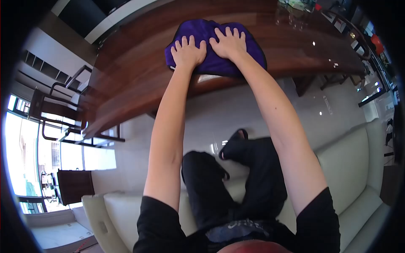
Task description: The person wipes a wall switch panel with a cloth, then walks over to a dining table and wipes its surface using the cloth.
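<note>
A purple cloth (pixel 219 61) with a dark border lies spread on the brown wooden table (pixel 139 63), close to its near edge. My left hand (pixel 188 51) rests palm down on the cloth's left part, fingers spread. On the right part, my right hand (pixel 230 43) also lies flat with its fingers apart. Both thumbs point inward toward each other, with a small gap of cloth between them. Neither hand grips anything. Some creases show in the cloth near the far edge and around the hands.
I sit on a pale sofa (pixel 346 168) facing the table. A dark wooden chair (pixel 55 107) stands at the table's left end. Some glossy items (pixel 297 5) sit on the table's far right. A dark slipper (pixel 236 141) shows on the tiled floor below.
</note>
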Demonstrator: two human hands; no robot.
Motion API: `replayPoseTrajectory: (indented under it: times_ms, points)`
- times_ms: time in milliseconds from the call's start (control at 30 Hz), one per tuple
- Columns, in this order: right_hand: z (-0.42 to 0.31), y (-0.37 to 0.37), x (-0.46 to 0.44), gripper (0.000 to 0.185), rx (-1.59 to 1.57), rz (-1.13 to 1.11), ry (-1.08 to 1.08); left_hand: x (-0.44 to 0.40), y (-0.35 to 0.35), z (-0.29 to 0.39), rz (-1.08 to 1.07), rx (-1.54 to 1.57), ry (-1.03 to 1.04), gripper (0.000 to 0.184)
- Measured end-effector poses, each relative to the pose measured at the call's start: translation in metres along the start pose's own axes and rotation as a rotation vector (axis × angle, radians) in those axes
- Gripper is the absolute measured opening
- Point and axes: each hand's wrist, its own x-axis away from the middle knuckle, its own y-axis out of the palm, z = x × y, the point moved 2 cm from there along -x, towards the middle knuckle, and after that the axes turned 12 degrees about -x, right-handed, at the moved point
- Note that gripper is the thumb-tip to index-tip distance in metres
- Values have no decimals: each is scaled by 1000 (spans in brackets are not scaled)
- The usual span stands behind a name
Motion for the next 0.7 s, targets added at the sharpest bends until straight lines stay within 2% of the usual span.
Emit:
replayPoseTrajectory:
  times_ms: [267,500,700]
  points:
    - [-2,-10,80,66,9,62,-43,85,-22,0,23,1,49,69]
    - [-5,-10,51,66,65,-10,-27,53,-11,0,16,13,57,68]
    - [-8,2,-16,64,35,-50,3,-16,5,4,-12,5,32,67]
